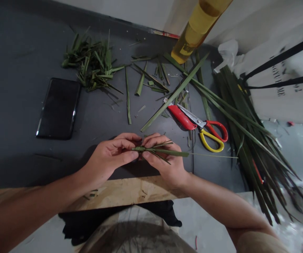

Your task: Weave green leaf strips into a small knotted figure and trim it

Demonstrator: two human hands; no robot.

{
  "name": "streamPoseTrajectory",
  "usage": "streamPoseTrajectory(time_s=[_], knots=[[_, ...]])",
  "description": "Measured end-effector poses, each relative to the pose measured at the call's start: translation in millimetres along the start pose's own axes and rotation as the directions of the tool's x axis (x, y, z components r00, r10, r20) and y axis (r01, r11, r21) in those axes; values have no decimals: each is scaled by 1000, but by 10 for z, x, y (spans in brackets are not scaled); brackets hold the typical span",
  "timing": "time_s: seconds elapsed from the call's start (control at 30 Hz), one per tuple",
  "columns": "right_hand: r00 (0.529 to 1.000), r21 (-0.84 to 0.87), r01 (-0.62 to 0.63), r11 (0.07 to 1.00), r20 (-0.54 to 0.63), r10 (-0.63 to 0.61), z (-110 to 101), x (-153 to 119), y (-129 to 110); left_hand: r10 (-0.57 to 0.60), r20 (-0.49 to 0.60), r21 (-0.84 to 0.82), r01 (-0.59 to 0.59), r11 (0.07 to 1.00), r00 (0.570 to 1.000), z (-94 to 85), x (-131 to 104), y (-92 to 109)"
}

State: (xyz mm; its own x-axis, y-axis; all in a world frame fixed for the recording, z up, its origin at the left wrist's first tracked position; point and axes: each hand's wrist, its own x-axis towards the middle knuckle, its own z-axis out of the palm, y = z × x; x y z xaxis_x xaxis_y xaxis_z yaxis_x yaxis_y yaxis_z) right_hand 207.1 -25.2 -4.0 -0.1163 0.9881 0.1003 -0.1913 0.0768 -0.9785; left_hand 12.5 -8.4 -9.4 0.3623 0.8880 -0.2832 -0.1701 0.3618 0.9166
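Note:
A small woven piece of green leaf strips is held between both hands above the near edge of the table. My left hand pinches its left end between thumb and fingers. My right hand grips it just to the right, the strips' loose ends fanning out over the palm. One thin strand runs from there far to the right. Beyond the right hand lie scissors with one red and one yellow handle, and a red-handled cutter. A long leaf strip crosses over the cutter's tip.
A heap of woven leaf pieces lies at the back left, near a dark phone or tablet. A yellow bottle stands at the back. Long leaves and a white bag occupy the right side. Leaf scraps litter the dark table.

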Motion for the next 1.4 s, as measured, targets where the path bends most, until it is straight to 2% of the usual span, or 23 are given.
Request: streamPoseTrajectory(time_s=[0.2,0.4,0.53,0.97,1.4], knots=[[1000,-8,-7,1000,9,7,-17,2,-2,-58,6,-13,58,998,998,13,16,17],[990,60,-136,989,-32,138,23,-20,3,-65,32,-19,66,998,997,-10,29,28],[983,77,-173,982,-47,177,35,-20,5,-59,37,3,59,998,998,-26,42,35],[994,132,-107,985,-16,110,24,-42,-8,-118,42,8,118,993,992,-9,67,109],[997,15,-70,997,-10,71,2,-32,0,-133,66,-3,133,991,989,3,103,159]])
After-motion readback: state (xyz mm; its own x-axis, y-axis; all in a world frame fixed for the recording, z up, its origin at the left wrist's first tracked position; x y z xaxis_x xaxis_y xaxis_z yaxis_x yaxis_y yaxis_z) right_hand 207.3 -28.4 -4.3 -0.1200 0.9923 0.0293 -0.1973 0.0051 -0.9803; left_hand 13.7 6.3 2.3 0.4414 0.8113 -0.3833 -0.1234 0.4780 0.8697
